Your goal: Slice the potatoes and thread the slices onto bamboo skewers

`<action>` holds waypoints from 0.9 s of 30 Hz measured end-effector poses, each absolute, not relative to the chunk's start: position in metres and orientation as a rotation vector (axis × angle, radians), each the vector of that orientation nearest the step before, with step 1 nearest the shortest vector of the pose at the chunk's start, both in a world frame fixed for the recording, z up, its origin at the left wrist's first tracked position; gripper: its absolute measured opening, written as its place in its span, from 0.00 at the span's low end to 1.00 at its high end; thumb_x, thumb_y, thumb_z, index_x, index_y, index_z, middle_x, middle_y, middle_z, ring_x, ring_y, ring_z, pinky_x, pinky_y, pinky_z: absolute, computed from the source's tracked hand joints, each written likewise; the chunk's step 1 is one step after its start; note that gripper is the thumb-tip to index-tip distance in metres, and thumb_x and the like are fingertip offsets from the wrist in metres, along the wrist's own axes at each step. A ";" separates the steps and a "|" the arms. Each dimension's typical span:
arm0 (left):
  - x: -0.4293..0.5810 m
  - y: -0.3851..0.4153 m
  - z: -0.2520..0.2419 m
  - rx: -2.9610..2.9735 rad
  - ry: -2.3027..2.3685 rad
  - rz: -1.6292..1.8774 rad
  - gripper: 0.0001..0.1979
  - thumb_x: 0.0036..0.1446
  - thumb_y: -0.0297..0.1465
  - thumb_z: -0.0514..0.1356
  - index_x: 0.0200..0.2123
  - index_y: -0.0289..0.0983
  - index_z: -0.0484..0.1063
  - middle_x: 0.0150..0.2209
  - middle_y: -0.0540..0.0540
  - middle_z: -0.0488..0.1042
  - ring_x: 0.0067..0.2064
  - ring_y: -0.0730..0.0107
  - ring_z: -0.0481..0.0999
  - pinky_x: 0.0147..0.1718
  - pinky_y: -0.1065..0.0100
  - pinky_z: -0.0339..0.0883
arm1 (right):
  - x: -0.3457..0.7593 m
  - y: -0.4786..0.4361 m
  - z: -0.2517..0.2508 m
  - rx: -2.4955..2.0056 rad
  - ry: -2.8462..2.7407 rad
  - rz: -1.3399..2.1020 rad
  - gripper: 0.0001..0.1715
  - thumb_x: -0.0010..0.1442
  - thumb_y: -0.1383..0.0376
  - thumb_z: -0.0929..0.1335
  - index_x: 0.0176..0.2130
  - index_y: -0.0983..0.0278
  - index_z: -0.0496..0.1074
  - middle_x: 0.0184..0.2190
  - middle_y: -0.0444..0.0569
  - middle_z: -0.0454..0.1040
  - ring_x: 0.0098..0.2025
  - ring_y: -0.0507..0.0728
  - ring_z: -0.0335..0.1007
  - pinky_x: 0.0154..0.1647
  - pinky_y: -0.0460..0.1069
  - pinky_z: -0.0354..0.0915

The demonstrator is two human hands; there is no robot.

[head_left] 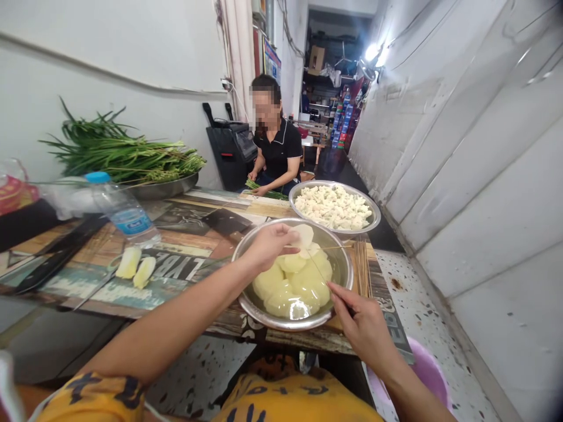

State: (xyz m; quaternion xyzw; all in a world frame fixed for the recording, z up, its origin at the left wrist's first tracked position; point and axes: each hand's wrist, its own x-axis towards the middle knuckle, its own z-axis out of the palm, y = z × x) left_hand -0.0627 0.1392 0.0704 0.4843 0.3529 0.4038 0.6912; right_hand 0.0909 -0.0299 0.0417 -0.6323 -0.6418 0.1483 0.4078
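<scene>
Over a metal bowl [347, 275], my left hand [275, 243] pinches a thin pale slice [303, 235] that looks like potato. My right hand [360, 313] grips the lower end of a thin wooden skewer [319, 269], whose other end reaches up to the slice. Pale yellow slices [292, 284] lie in liquid inside the bowl. One more skewer [336, 247] crosses the bowl's upper part, towards a bundle of skewers [362, 266] at the bowl's right.
Behind stands a bowl of cauliflower pieces [334, 205]. To the left are a water bottle [127, 214], cut vegetable pieces [135, 266], a knife [44, 269] and heaped greens [132, 158]. A person [277, 146] handles green stalks across the table. A pink tub [422, 375] sits below right.
</scene>
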 end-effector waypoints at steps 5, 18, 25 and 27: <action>-0.061 0.136 0.072 1.078 0.747 0.961 0.17 0.35 0.33 0.69 0.24 0.32 0.66 0.28 0.50 0.71 0.32 0.73 0.71 0.34 0.64 0.71 | 0.092 -0.029 0.044 -1.614 -1.613 0.370 0.18 0.58 0.64 0.62 0.47 0.59 0.73 0.42 0.47 0.75 0.40 0.58 0.74 0.42 0.52 0.70; -0.056 0.126 0.075 1.387 0.781 1.087 0.13 0.42 0.35 0.64 0.24 0.33 0.65 0.24 0.53 0.69 0.26 0.76 0.70 0.27 0.70 0.70 | 0.090 -0.029 0.050 -1.638 -1.619 0.380 0.18 0.59 0.63 0.62 0.46 0.62 0.73 0.40 0.50 0.77 0.39 0.59 0.75 0.40 0.51 0.70; -0.055 0.122 0.077 1.554 0.790 1.150 0.09 0.45 0.33 0.62 0.24 0.34 0.66 0.24 0.52 0.69 0.26 0.75 0.72 0.25 0.73 0.68 | 0.084 -0.022 0.049 -1.633 -1.609 0.396 0.19 0.59 0.63 0.60 0.46 0.65 0.73 0.40 0.53 0.77 0.39 0.59 0.74 0.40 0.51 0.68; -0.055 0.123 0.076 1.570 0.787 1.156 0.08 0.46 0.32 0.61 0.24 0.34 0.66 0.23 0.52 0.69 0.25 0.75 0.72 0.25 0.73 0.69 | 0.083 -0.020 0.050 -1.601 -1.584 0.404 0.18 0.59 0.62 0.61 0.44 0.65 0.73 0.40 0.53 0.77 0.40 0.59 0.73 0.41 0.51 0.67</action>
